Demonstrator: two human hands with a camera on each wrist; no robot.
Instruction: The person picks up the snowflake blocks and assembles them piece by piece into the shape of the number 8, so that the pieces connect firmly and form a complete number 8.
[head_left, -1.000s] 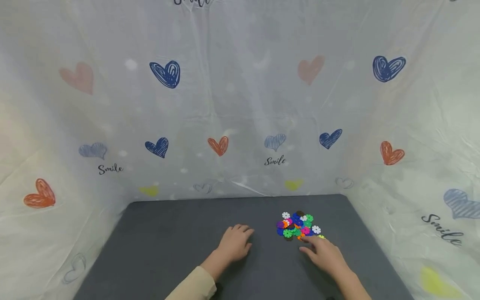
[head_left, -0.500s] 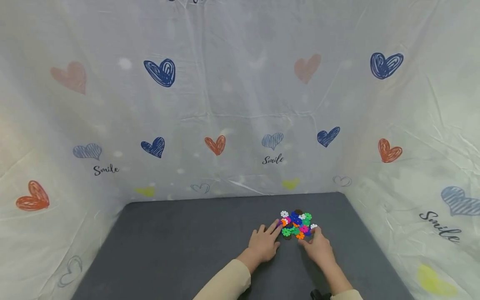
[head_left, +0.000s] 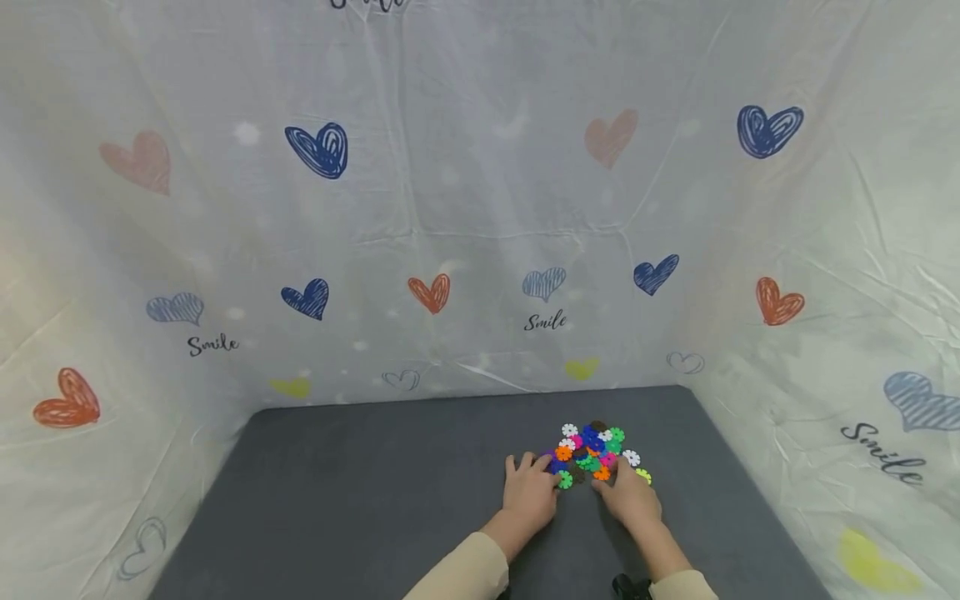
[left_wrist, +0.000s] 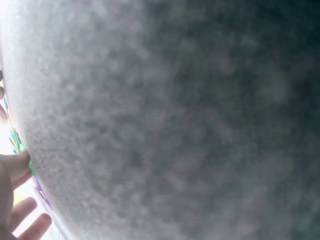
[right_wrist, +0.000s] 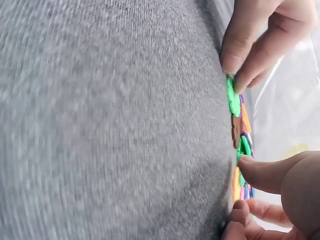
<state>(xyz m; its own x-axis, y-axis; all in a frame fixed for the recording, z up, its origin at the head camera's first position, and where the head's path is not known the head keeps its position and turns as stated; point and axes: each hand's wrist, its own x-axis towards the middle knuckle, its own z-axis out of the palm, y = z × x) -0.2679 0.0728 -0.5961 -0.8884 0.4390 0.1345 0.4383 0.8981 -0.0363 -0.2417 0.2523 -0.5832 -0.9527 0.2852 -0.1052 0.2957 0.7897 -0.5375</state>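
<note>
Colourful plastic snowflake discs lie in a loose pile on the dark grey tabletop. At its left front edge my left hand pinches a green snowflake disc between thumb and fingers; the right wrist view shows those fingertips on the green disc. Over the front right of the pile is my right hand, its thumb and fingers apart on either side of an orange snowflake disc. In the right wrist view, the right thumb touches the discs. The left wrist view catches only the left fingers at its edge.
A white snowflake disc and a yellow one lie by the right hand. The dark grey tabletop stretches left. A pale curtain printed with hearts surrounds the table at the back and sides.
My left hand has moved right to the pile and drawn the green disc slightly left and toward me. The right hand has shifted from the pile's right edge to its front.
</note>
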